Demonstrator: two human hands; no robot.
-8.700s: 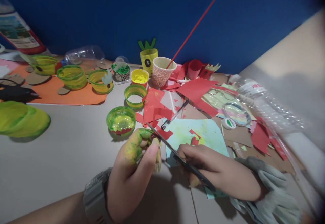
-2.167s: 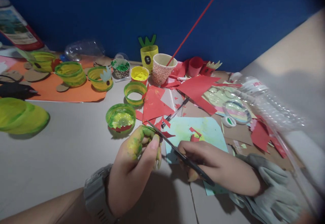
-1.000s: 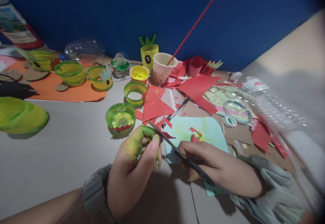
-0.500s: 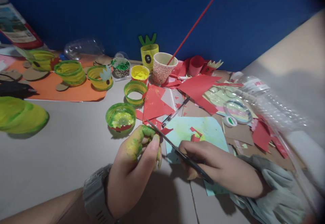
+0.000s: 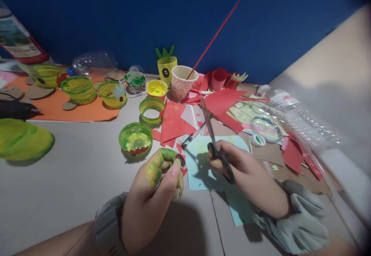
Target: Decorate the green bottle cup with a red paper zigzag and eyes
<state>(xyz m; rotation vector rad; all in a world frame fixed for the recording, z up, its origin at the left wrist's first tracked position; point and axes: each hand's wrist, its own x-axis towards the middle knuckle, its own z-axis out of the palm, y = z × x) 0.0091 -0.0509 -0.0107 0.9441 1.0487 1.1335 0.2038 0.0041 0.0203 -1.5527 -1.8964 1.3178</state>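
Observation:
My left hand (image 5: 159, 186), smeared with green and yellow paint, pinches a small dark red piece of paper (image 5: 181, 161) between thumb and forefinger. In my right hand (image 5: 237, 167) are scissors (image 5: 215, 144) with black handles, their blades pointing up and away from me. The blades are apart from the red piece. Beneath my right hand lies a light blue sheet (image 5: 203, 171) with paint stains. A painted green and yellow dish (image 5: 135, 140) stands just beyond my left hand, and a similar painted ring (image 5: 152, 111) is behind it.
Red paper scraps (image 5: 175, 123) and a pen (image 5: 194, 135) lie beyond the blue sheet. A paper cup (image 5: 182, 82) holds a red stick. Pots of green paint (image 5: 135, 81) and yellow paint (image 5: 157, 89) stand nearby. A clear plastic bottle (image 5: 301, 113) lies right; painted rings sit on orange paper (image 5: 104, 113) left.
My right hand has drawn the scissors away from the piece in my left hand and turned the blades upward. A red scrap on the blue sheet no longer shows. My left hand keeps its pinch.

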